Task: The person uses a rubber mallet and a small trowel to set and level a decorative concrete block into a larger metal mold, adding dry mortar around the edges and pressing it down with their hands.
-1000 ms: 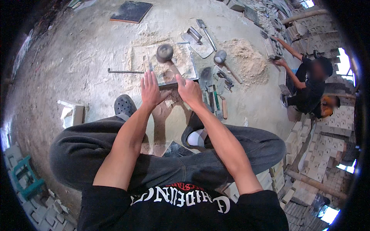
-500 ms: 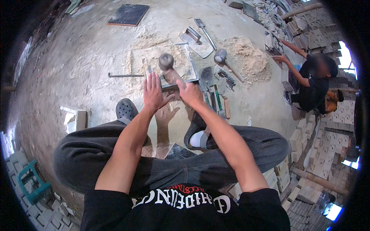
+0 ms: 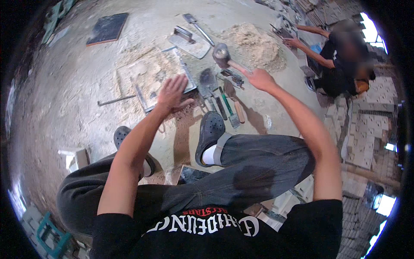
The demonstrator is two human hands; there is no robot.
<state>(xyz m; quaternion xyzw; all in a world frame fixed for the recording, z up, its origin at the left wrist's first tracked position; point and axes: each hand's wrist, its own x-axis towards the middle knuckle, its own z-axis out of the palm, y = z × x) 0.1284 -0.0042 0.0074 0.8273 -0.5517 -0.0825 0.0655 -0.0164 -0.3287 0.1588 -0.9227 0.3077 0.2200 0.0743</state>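
My right hand (image 3: pixel 260 80) is closed round the wooden handle of a mallet (image 3: pixel 221 56), whose dark rounded head is raised to the right of a shallow rectangular metal frame (image 3: pixel 184 68). Pale sandy powder (image 3: pixel 148 71) fills and surrounds this frame. With fingers stretched out, my left hand (image 3: pixel 171 93) lies over the frame's near right part. Whether its palm presses on the powder or the rim I cannot tell. Just right of the frame lie a dark-bladed trowel (image 3: pixel 208 80), a green-handled tool (image 3: pixel 225 100) and a wooden-handled trowel (image 3: pixel 235 101).
A finishing trowel (image 3: pixel 192 46) and a long-handled scraper (image 3: pixel 198 29) lie beyond the frame, beside a powder heap (image 3: pixel 254 46). A thin metal rod (image 3: pixel 116 100) sits left, a dark board (image 3: pixel 108 28) far left. Another person (image 3: pixel 345 60) works at the right near stacked pale blocks (image 3: pixel 373 125).
My right hand has swung the mallet up and right, away from the frame. My left hand stays at the frame, fingers now angled right. The view has shifted, so floor items appear farther left.
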